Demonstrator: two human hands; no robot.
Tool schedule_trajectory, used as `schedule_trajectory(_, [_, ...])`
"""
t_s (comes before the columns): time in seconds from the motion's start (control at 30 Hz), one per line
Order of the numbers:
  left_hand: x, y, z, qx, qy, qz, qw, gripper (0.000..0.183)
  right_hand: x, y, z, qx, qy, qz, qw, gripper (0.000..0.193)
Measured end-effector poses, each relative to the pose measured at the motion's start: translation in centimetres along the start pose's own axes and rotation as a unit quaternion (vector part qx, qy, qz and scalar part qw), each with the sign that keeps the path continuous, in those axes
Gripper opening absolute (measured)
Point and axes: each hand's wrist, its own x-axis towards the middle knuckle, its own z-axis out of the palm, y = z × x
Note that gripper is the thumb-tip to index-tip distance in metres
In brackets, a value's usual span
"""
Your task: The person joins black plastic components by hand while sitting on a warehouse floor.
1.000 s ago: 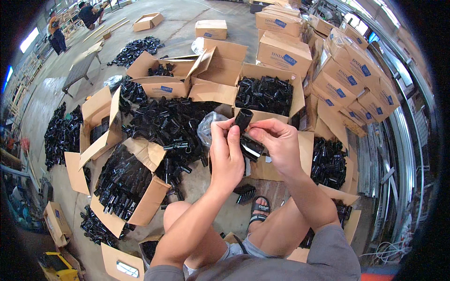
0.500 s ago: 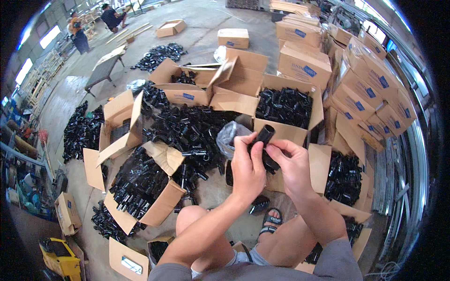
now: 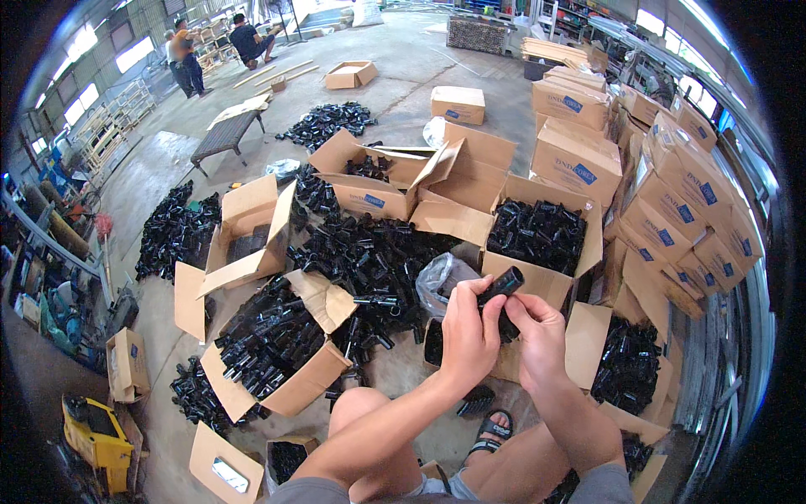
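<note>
A short black tube-shaped fitting [image 3: 507, 282] is gripped by my left hand [image 3: 470, 336], its round end pointing up and right between fingers and thumb. My right hand [image 3: 541, 340] is beside it, thumb and fingertips pinched close against the fitting's lower side. A dark part [image 3: 507, 328] shows between the two hands; whether it belongs to the same fitting I cannot tell. What the right fingertips pinch is hidden. Just behind the left hand lies a clear plastic bag [image 3: 441, 281]. An open carton of black fittings [image 3: 537, 238] stands beyond my hands.
Loose black fittings [image 3: 369, 252] are heaped on the floor. Open cartons surround me, including a filled one [image 3: 273, 336] at left. Closed cartons [image 3: 672, 193] are stacked at right, near long metal bars [image 3: 722, 370]. Two or more people [image 3: 185, 59] are far left, beyond a low bench [image 3: 227, 139].
The whole view has tilted up, so the scene sits lower and further right. My left hand still holds the fitting, and my right fingers remain pinched beside it.
</note>
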Motion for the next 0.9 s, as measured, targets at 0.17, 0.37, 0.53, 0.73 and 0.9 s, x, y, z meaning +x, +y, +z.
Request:
schedule_trajectory(0.17, [-0.1, -0.1, 0.1, -0.008, 0.003, 0.012, 1.000, 0.024, -0.2, 0.4, 0.2, 0.017, 0.003, -0.027, 0.999, 0.016])
schedule_trajectory(0.37, [-0.2, 0.1, -0.1, -0.005, 0.009, 0.001, 1.000, 0.024, -0.2, 0.8, 0.5, 0.047, -0.001, -0.031, 0.998, 0.018])
schedule_trajectory(0.53, [0.0, 0.0, -0.3, -0.008, 0.022, 0.017, 1.000, 0.022, -0.4, 0.7, 0.5, 0.008, 0.003, -0.064, 0.998, 0.018])
schedule_trajectory(0.73, [0.1, 0.3, -0.7, -0.006, 0.029, -0.008, 1.000, 0.023, -1.0, -0.2, 1.1, -0.073, -0.023, -0.135, 0.988, 0.014])
schedule_trajectory(0.9, [-0.1, 0.3, -0.4, -0.007, 0.030, -0.012, 0.999, 0.024, 0.1, 0.5, 0.7, -0.092, -0.008, -0.152, 0.984, 0.011])
